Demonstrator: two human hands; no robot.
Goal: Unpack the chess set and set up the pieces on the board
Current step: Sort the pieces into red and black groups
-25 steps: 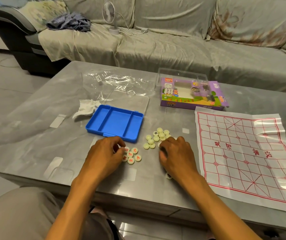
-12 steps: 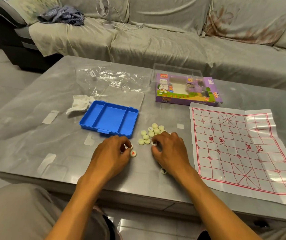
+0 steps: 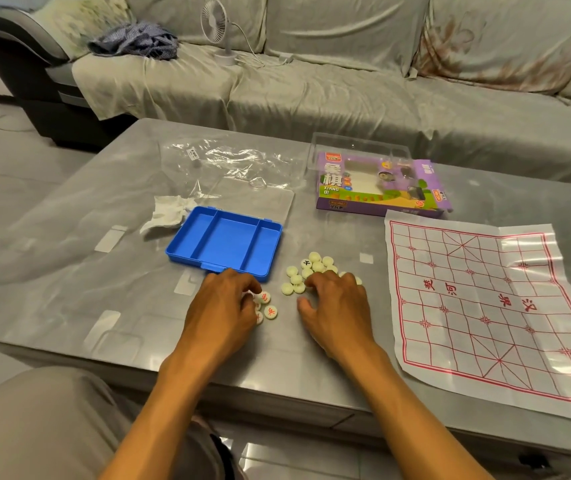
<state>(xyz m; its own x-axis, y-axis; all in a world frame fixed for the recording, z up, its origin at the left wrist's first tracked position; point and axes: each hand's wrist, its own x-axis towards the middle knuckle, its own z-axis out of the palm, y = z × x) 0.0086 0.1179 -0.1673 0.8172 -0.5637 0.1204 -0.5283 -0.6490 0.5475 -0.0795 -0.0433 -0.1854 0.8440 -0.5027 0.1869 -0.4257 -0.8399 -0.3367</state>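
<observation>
Small round cream chess pieces lie on the grey table. A loose pile of pieces [image 3: 306, 271] lies face down, one showing a black character. A few red-marked pieces [image 3: 270, 311] lie face up. My left hand [image 3: 221, 306] rests curled over the red-marked pieces, its fingertips touching them and hiding some. My right hand [image 3: 336, 306] hovers claw-like at the near edge of the pile, fingers apart. The paper board [image 3: 485, 306], red grid on white, lies flat to the right with no pieces on it.
A blue compartment tray [image 3: 225, 244] sits just beyond my hands, with its clear lid [image 3: 253, 199] behind it. The purple box [image 3: 381, 188], a plastic bag [image 3: 228, 161] and a crumpled tissue [image 3: 168, 216] lie farther back. A sofa with a small fan [image 3: 218, 26] stands beyond the table.
Both hands stay over the pieces with small finger movements. More red-marked pieces show beside my left hand than half a second ago. The lone piece near my right wrist is hidden now.
</observation>
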